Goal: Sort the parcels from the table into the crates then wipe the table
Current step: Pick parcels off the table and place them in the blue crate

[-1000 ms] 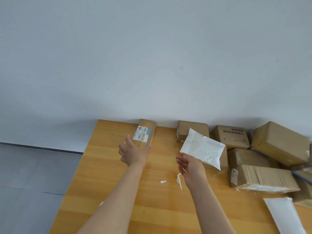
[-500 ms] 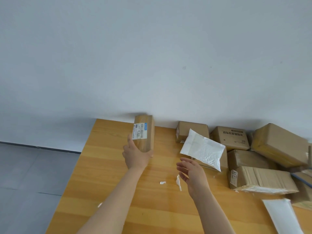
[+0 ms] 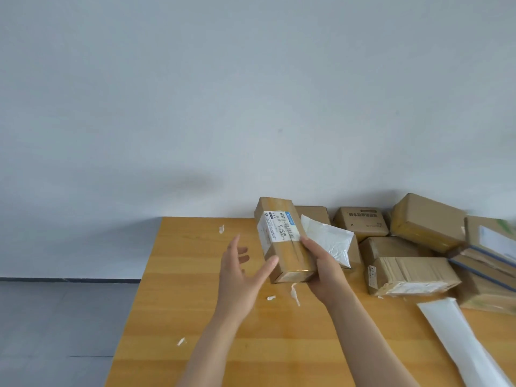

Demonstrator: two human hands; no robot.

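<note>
the labelled box [image 3: 284, 241] is up off the table [image 3: 195, 275], held at its near end by the right hand [image 3: 321, 270], whose fingers curl round the right side and underneath. its long axis runs away from the person, the far end leaning a little left and upward, label face up. the left hand [image 3: 243, 272] is open just left of the box, fingers spread, thumb tip at the box's near left edge – it looks like contact, not a hold.

so the right hand carries the load and the left is the nearer free hand. no crate shows here, so which way the box must travel cannot be told; my guess is a swing left or back toward the body, since the wall [image 3: 251, 107] closes off the far side.

room is uneven. to the right, just behind the right hand, a white mailer [image 3: 329, 241] leans on the pile of parcels [image 3: 413, 272], which crowds the far right of the table against the wall – a rightward sweep risks knocking it. a long white bag [image 3: 460, 342] lies near the right front. to the left the wood is open to its edge, with only paper scraps [image 3: 294, 293] lying about, and beyond the edge the floor [image 3: 55, 317]
</note>
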